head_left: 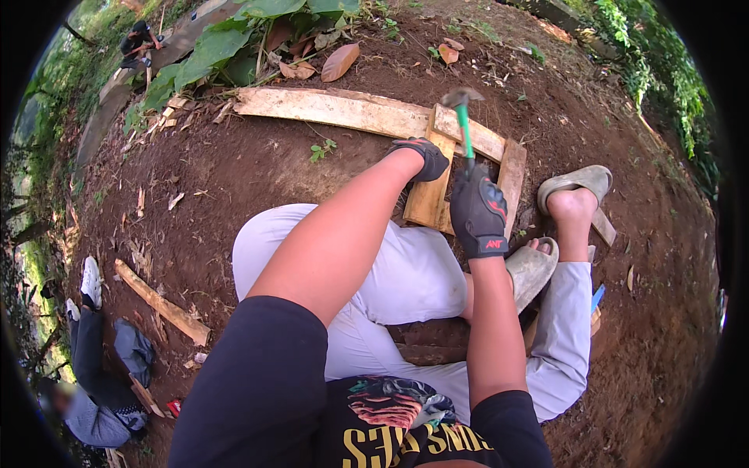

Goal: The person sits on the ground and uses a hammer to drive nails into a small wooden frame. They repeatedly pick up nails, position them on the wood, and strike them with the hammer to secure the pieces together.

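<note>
My right hand (478, 207), in a black glove with red marks, is closed round the handle of a hammer (466, 129). The hammer's green shaft points away from me, and its metal head is over the far wooden pieces. Another black glove covers my left hand (425, 158), whose fingers are curled at the left edge of a short wooden board (431, 195); the fingertips are partly hidden. That board meets a long pale plank (335, 109) and a small wood block (484, 140) at its far end. Beside my right hand lies another short plank (511, 179).
My legs in pale trousers (413, 273) and sandals (534, 269) flank the work. A loose wood strip (164, 303) lies on the soil at left. Two other people sit farther off, one at lower left (101, 413), one at upper left (140, 43). Large leaves (214, 54) overhang the plank.
</note>
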A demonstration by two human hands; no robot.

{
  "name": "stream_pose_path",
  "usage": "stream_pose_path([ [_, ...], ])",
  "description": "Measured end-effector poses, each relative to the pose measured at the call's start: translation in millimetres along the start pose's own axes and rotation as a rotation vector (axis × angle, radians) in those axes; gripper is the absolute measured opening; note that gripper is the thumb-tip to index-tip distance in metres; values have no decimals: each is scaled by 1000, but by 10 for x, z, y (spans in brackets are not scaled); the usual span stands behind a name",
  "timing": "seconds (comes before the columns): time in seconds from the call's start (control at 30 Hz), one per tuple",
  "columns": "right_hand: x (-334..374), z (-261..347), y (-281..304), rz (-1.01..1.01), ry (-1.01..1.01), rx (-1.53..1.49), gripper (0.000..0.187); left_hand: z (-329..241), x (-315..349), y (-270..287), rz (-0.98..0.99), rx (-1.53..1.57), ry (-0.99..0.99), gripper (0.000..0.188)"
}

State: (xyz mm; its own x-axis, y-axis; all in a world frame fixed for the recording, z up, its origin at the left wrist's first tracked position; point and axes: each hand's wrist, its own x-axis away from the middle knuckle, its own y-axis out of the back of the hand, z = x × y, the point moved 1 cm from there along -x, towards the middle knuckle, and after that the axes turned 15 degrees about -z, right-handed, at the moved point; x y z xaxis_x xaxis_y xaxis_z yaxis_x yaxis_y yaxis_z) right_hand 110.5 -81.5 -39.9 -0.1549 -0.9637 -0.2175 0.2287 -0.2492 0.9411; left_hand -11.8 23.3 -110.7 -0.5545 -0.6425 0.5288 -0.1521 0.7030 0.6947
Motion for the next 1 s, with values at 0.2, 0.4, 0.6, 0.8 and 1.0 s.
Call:
stream_pose_path([
  [0.2,-305,462,645,-100,-52,-6,31,219,-77,-97,-18,6,-22,66],
  [0.4,147,-178,64,-122,-34,60,35,67,-87,-47,-25,187,106,62],
  [0.6,-24,208,649,-8,-123,-32,35,302,-201,-216,-16,78,-46,61],
  [0.8,161,61,272,118,-301,163,27,83,-14,-8,-18,40,16,66],
  [1.0,46,-84,583,-180,-29,10,32,139,36,5,-44,99,19,65],
])
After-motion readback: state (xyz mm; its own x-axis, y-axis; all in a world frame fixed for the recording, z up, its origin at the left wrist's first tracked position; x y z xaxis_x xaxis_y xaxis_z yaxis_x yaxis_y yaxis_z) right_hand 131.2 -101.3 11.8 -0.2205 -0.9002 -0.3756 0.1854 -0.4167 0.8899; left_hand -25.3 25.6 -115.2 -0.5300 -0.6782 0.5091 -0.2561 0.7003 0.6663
